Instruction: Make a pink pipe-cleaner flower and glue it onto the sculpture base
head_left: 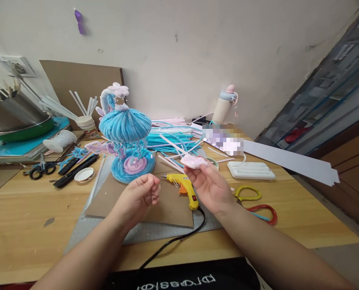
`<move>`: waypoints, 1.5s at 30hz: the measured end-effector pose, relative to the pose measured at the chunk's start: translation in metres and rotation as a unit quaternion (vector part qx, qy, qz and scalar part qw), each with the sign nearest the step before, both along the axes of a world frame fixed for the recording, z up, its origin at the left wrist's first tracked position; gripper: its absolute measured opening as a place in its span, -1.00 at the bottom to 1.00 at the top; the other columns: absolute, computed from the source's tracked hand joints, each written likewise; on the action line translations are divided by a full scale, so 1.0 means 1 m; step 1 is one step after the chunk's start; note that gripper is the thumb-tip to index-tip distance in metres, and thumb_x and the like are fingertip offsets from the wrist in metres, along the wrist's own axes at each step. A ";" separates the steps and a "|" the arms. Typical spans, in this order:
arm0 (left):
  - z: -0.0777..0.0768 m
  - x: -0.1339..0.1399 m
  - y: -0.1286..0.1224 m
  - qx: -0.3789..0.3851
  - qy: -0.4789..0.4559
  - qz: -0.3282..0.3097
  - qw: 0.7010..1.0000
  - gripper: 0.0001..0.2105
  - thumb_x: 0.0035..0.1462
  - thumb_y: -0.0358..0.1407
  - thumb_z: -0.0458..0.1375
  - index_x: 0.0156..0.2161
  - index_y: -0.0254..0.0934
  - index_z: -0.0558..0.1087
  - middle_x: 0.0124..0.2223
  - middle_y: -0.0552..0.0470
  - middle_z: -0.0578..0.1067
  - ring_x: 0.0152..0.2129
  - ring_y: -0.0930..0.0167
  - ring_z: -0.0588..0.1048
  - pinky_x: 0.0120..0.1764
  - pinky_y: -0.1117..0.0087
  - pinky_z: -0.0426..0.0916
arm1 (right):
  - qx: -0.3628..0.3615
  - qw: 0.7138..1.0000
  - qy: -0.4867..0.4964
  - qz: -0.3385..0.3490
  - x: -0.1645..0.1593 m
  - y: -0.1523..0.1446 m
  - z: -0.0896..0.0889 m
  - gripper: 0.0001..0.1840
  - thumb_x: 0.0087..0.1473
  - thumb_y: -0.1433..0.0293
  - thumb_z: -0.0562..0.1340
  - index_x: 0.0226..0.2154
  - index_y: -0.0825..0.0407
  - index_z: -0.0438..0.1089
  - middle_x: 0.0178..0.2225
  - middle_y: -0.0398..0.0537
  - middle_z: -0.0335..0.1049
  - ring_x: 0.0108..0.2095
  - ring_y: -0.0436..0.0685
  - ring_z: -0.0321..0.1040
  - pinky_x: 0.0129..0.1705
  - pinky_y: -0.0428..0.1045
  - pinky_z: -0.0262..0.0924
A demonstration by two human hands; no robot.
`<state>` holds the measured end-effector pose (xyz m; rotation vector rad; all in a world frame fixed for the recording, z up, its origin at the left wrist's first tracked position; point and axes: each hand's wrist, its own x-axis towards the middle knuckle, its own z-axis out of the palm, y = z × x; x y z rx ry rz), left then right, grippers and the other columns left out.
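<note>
At the near edge a black surface with white lettering [182,278] is showing, and a black cord [173,242] is curving past it up to a yellow glue gun [183,185]. The gun is lying on a brown cardboard sheet [167,217], its nozzle pointing toward the left hand [141,195]. That hand's fingers are curling together, thumb against forefinger (anything between them is too small to tell). The right hand [212,187] is pinching a fuzzy pink piece [194,161] between thumb and fingers, holding it up just beyond the gun's handle. Scissors with yellow and red handles [248,193] are lying right of that wrist. Farther off, a blue fuzzy domed ornament [125,125] is standing above a round coiled base [115,171], a bundle of blue fuzzy stems [173,141] is spreading beside it, and a capped bottle [223,108] is standing by the wall [179,60].
</note>
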<state>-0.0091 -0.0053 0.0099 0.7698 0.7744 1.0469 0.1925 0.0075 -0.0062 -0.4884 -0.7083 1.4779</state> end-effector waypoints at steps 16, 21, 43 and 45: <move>0.002 -0.034 -0.027 0.211 0.410 0.038 0.886 -0.72 0.08 -0.13 0.22 -0.52 -0.28 0.44 -0.50 0.04 0.47 -0.50 0.41 0.42 -0.37 0.42 0.31 | 0.223 0.948 -0.168 -0.151 -0.004 -0.019 0.000 -0.52 -0.03 0.43 0.35 -0.05 -0.16 0.27 -0.07 -0.09 0.29 -0.04 0.10 0.33 0.03 0.07 0.31; -0.020 -0.055 -0.032 0.177 0.326 0.072 0.926 -0.74 0.02 -0.15 0.29 -0.54 -0.27 0.45 -0.51 0.06 0.45 -0.50 0.44 0.42 -0.37 0.44 0.31 | 0.330 0.890 -0.249 -0.192 -0.004 -0.027 -0.001 -0.44 -0.08 0.51 0.31 0.00 -0.15 0.25 -0.02 -0.01 0.15 0.05 0.16 0.20 0.10 0.11 0.24; -0.021 -0.069 -0.018 0.046 0.292 0.111 0.949 -0.61 0.02 0.00 0.27 -0.13 -0.21 0.60 -0.07 -0.10 0.57 -0.28 0.36 0.40 -0.26 0.40 0.28 | 0.341 0.891 -0.266 -0.140 -0.006 -0.030 -0.007 -0.35 -0.11 0.57 0.29 0.04 -0.18 0.21 -0.02 -0.01 0.12 0.02 0.17 0.18 -0.07 0.02 0.32; -0.024 -0.072 -0.017 0.072 0.303 0.104 0.945 -0.63 0.01 -0.02 0.30 -0.14 -0.20 0.58 -0.16 -0.07 0.56 -0.34 0.39 0.38 -0.31 0.43 0.26 | 0.342 0.888 -0.272 -0.144 -0.006 -0.030 -0.007 -0.35 -0.10 0.56 0.29 0.04 -0.18 0.20 -0.01 0.00 0.12 0.03 0.17 0.18 -0.06 0.03 0.31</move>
